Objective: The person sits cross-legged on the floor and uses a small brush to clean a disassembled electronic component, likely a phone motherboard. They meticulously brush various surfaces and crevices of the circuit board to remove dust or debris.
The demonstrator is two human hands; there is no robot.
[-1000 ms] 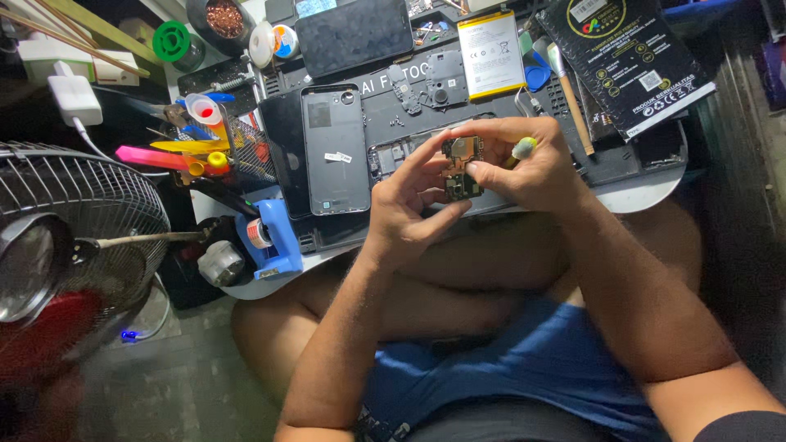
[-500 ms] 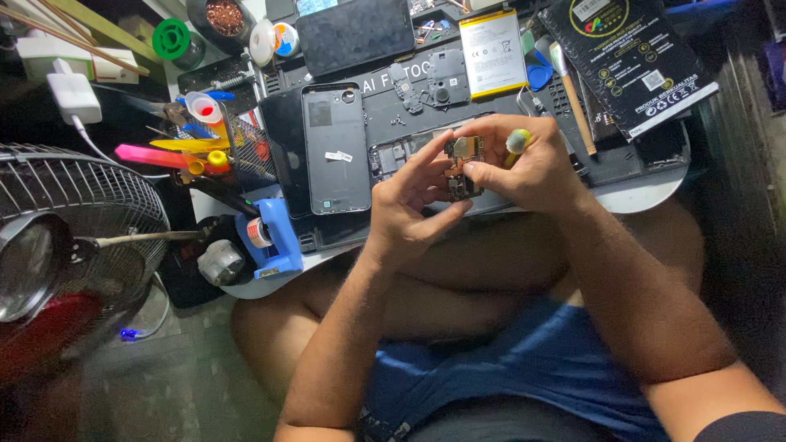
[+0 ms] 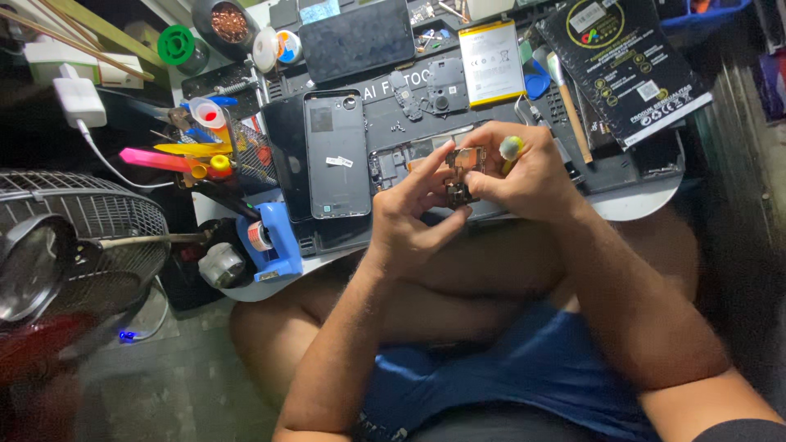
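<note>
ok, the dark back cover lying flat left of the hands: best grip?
Pinch the back cover across its long side edges near the lower end, coming from above. It lies flat on the mat and is thin; that end sits nearest the left hand.

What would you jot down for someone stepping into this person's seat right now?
Left hand: fingers pinch a small circuit board above the lap.
Right hand: steadies the same board, with a yellow-tipped tool tucked in its fingers.
On the mat: opened phone frame, dark back cover, white battery.
Done: phone opened, board lifted out.
Left: board not yet back in the frame.
</note>
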